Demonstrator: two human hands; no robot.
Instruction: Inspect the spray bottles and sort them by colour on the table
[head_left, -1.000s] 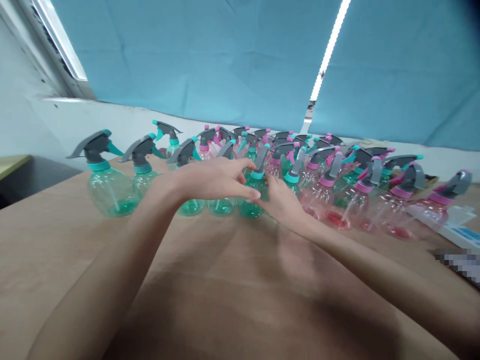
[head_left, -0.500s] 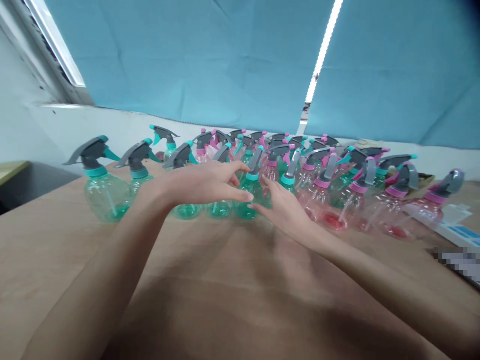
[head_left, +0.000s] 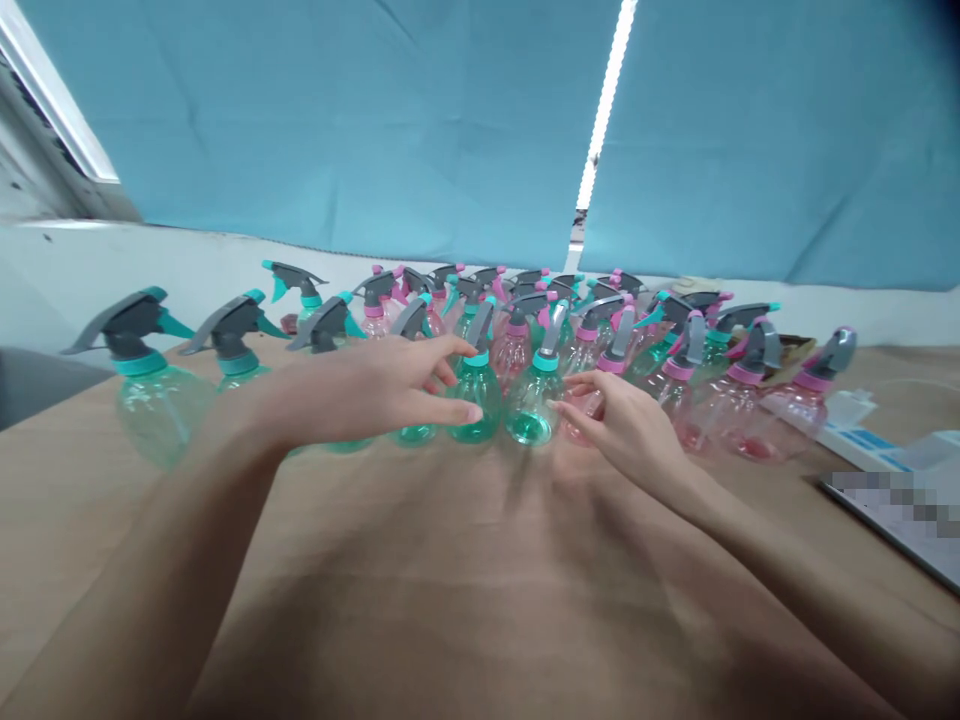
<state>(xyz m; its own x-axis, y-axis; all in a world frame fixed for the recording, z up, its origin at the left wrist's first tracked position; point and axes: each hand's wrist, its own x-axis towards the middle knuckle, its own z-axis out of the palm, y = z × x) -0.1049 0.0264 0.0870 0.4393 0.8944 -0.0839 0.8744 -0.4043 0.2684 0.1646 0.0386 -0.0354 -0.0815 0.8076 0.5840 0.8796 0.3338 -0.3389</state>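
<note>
Rows of clear spray bottles with grey trigger heads stand upright on the wooden table. In the front row, a green spray bottle [head_left: 480, 400] stands just beyond the fingertips of my left hand [head_left: 401, 385], which is open with thumb and fingers apart. To its right is another green spray bottle [head_left: 533, 405], between my two hands. My right hand [head_left: 626, 420] is open too, its fingers near that bottle's right side; whether they touch it I cannot tell. Behind and beside the right hand are pink-collared spray bottles [head_left: 679, 390]. My left wrist partly hides green bottles.
A green spray bottle [head_left: 154, 400] stands at the row's left end, and a pink one [head_left: 802, 405] at the right end. On the right lie a blue-and-white box [head_left: 862, 440] and a flat dark-edged device [head_left: 892, 510]. A blue curtain [head_left: 375, 130] hangs behind the table.
My hands have moved apart, the right one going rightward from the middle green bottles. The camera view has turned slightly right, so the bottles sit farther left.
</note>
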